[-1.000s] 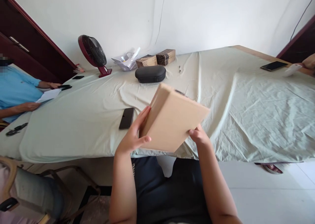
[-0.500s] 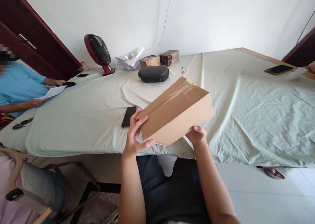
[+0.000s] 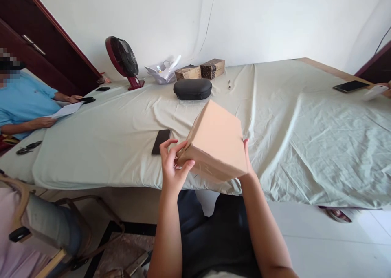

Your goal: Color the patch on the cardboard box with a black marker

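Between my hands, tilted above the table's near edge, is a brown cardboard box (image 3: 218, 141) with tape along its lower side. My left hand (image 3: 174, 164) grips its left end, thumb on the near side and fingers on the far side. At the right end, my right hand (image 3: 248, 166) holds the box with the thumb up along its side; the other fingers are hidden behind it. A black phone (image 3: 161, 142) lies flat just beyond my left hand. Farther back sits a black zip case (image 3: 192, 89).
A pale green cloth (image 3: 122, 147) covers the table. Along the wall stand a red fan (image 3: 122, 60), a clear basket (image 3: 165, 76) and patterned boxes (image 3: 213, 69). A person in blue (image 3: 27, 102) holds papers at the left. Another phone (image 3: 351, 86) lies at the far right.
The box has been turned over in my hands: a plain face now points up and the taped face has rolled toward me. My right thumb has moved up along the box's side.
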Action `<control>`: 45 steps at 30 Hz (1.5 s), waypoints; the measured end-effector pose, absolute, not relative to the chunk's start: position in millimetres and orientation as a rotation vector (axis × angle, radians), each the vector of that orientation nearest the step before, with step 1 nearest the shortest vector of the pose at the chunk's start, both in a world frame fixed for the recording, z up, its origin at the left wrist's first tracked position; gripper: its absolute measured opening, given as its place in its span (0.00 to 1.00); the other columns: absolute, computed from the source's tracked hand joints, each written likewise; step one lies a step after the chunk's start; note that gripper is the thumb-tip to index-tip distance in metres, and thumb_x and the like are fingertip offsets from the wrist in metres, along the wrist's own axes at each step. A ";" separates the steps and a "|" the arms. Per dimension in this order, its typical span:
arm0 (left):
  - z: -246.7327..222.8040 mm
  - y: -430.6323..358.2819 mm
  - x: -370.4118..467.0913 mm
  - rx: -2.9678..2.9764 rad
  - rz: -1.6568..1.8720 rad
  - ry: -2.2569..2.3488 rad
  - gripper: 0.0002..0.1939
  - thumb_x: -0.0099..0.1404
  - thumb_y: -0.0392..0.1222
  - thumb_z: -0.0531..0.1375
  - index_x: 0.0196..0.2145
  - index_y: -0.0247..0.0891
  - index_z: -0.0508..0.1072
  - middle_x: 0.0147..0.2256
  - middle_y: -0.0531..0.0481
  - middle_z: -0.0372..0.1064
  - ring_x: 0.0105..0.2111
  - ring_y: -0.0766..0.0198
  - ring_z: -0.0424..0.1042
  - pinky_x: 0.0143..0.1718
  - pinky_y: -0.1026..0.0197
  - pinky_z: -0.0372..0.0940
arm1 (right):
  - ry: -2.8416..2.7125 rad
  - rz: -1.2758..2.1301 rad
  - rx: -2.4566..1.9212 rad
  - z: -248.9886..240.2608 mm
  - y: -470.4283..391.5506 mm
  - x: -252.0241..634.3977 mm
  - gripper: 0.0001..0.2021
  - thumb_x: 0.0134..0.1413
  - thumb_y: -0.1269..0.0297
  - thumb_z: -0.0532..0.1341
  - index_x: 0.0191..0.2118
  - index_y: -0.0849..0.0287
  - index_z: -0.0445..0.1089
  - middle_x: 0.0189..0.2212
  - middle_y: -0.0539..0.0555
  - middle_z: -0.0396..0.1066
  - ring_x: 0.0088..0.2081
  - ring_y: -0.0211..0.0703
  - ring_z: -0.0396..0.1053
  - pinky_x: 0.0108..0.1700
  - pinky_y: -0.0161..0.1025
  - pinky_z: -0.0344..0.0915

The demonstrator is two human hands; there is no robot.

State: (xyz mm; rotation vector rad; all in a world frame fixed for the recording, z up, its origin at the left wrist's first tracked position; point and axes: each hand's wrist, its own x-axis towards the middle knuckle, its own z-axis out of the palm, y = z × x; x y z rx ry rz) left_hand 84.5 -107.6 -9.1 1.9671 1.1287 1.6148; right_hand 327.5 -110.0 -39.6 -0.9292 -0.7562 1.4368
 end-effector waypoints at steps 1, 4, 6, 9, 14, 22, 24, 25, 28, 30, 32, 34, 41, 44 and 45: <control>-10.0 -106.1 85.3 1.962 1.645 1.120 0.27 0.68 0.64 0.68 0.55 0.44 0.79 0.56 0.41 0.64 0.37 0.66 0.71 0.27 0.67 0.67 | -0.707 1.444 -0.951 -38.0 -110.7 326.9 0.45 0.54 0.15 0.54 0.62 0.44 0.77 0.63 0.55 0.79 0.74 0.63 0.65 0.72 0.62 0.69; -12.5 -102.3 85.3 1.903 1.704 1.063 0.23 0.70 0.62 0.68 0.52 0.42 0.79 0.54 0.41 0.68 0.35 0.67 0.73 0.29 0.66 0.71 | -0.652 1.430 -0.970 -30.8 -113.2 324.8 0.41 0.56 0.20 0.59 0.63 0.42 0.76 0.67 0.49 0.76 0.77 0.60 0.59 0.74 0.57 0.65; -12.8 -101.9 82.6 1.843 1.617 1.048 0.21 0.70 0.60 0.68 0.51 0.42 0.78 0.56 0.40 0.70 0.37 0.64 0.78 0.31 0.65 0.74 | -0.698 1.422 -0.937 -24.3 -115.7 324.9 0.40 0.58 0.21 0.59 0.63 0.43 0.76 0.66 0.50 0.76 0.77 0.61 0.61 0.72 0.57 0.67; -11.6 -103.5 74.2 1.760 1.323 1.078 0.22 0.68 0.56 0.71 0.54 0.44 0.77 0.58 0.40 0.75 0.42 0.57 0.83 0.32 0.62 0.78 | -0.778 1.443 -0.887 -16.2 -119.4 328.4 0.40 0.59 0.24 0.60 0.66 0.46 0.73 0.65 0.53 0.77 0.74 0.65 0.65 0.68 0.57 0.71; -9.6 -105.6 54.8 1.829 1.072 1.160 0.30 0.64 0.54 0.74 0.60 0.45 0.78 0.56 0.40 0.81 0.59 0.43 0.81 0.61 0.39 0.77 | -0.845 1.343 -0.887 -17.0 -120.7 338.8 0.41 0.56 0.38 0.68 0.73 0.42 0.64 0.70 0.51 0.71 0.72 0.63 0.67 0.69 0.58 0.70; -10.8 -107.7 69.0 1.714 1.059 1.094 0.50 0.60 0.60 0.75 0.74 0.45 0.65 0.69 0.35 0.70 0.68 0.39 0.73 0.66 0.39 0.72 | -1.163 1.236 -0.786 -16.5 -125.1 342.1 0.55 0.48 0.51 0.76 0.78 0.37 0.50 0.77 0.51 0.59 0.76 0.62 0.58 0.73 0.60 0.66; -11.8 -107.5 79.3 1.693 1.127 1.205 0.47 0.61 0.56 0.76 0.73 0.45 0.66 0.66 0.37 0.74 0.65 0.42 0.75 0.67 0.40 0.71 | -1.218 1.198 -0.797 -18.9 -126.1 340.7 0.59 0.48 0.52 0.78 0.80 0.37 0.45 0.77 0.53 0.57 0.78 0.62 0.55 0.75 0.60 0.62; -12.7 -106.8 82.4 1.694 1.144 1.236 0.46 0.62 0.55 0.75 0.72 0.45 0.66 0.65 0.37 0.75 0.65 0.42 0.76 0.67 0.40 0.71 | -1.237 1.181 -0.809 -21.3 -126.1 340.4 0.60 0.49 0.53 0.78 0.80 0.37 0.43 0.77 0.54 0.57 0.78 0.61 0.54 0.76 0.60 0.60; -16.8 -103.8 83.8 1.738 1.157 1.250 0.42 0.63 0.53 0.75 0.70 0.45 0.68 0.62 0.38 0.76 0.63 0.43 0.76 0.65 0.40 0.72 | -1.277 1.132 -0.842 -29.9 -124.8 340.2 0.63 0.48 0.55 0.79 0.81 0.37 0.40 0.77 0.56 0.57 0.79 0.61 0.52 0.78 0.59 0.56; -20.1 -103.5 83.9 1.783 1.187 1.247 0.40 0.66 0.53 0.73 0.71 0.46 0.66 0.62 0.37 0.75 0.63 0.44 0.76 0.65 0.40 0.71 | -1.277 1.076 -0.864 -32.5 -123.4 337.6 0.66 0.45 0.55 0.81 0.81 0.37 0.40 0.77 0.56 0.55 0.78 0.62 0.53 0.78 0.60 0.56; -23.1 -106.5 89.7 1.841 1.260 1.251 0.49 0.67 0.54 0.73 0.77 0.48 0.55 0.69 0.33 0.68 0.69 0.41 0.70 0.68 0.36 0.67 | -1.260 1.007 -0.883 -30.6 -122.6 330.7 0.68 0.43 0.54 0.82 0.81 0.36 0.38 0.79 0.56 0.52 0.78 0.63 0.53 0.78 0.61 0.56; -25.2 -112.0 102.3 1.939 1.331 1.287 0.66 0.58 0.58 0.78 0.80 0.50 0.41 0.77 0.28 0.49 0.77 0.32 0.55 0.72 0.28 0.58 | -1.247 0.944 -0.907 -25.6 -122.9 320.9 0.70 0.43 0.51 0.82 0.82 0.36 0.35 0.81 0.56 0.45 0.79 0.64 0.51 0.77 0.62 0.57; -23.3 -114.4 115.2 2.104 1.340 1.302 0.79 0.48 0.62 0.80 0.81 0.49 0.33 0.80 0.27 0.23 0.80 0.22 0.27 0.74 0.17 0.41 | -1.213 0.906 -0.947 -19.2 -124.9 326.2 0.72 0.43 0.38 0.79 0.82 0.34 0.28 0.80 0.57 0.45 0.74 0.64 0.59 0.71 0.63 0.65; -31.0 -107.9 87.7 1.910 1.274 0.979 0.70 0.54 0.71 0.73 0.81 0.51 0.38 0.80 0.34 0.40 0.80 0.30 0.44 0.74 0.28 0.55 | -1.075 1.093 -0.873 -26.5 -120.1 345.7 0.50 0.57 0.32 0.68 0.79 0.35 0.49 0.73 0.56 0.64 0.68 0.59 0.69 0.66 0.56 0.71; -36.4 -107.2 79.4 1.821 1.226 0.864 0.66 0.56 0.75 0.69 0.80 0.53 0.43 0.77 0.36 0.52 0.77 0.33 0.55 0.71 0.32 0.62 | -1.038 1.163 -0.877 -30.5 -117.9 348.9 0.45 0.60 0.32 0.66 0.78 0.37 0.55 0.71 0.56 0.67 0.68 0.58 0.70 0.66 0.56 0.72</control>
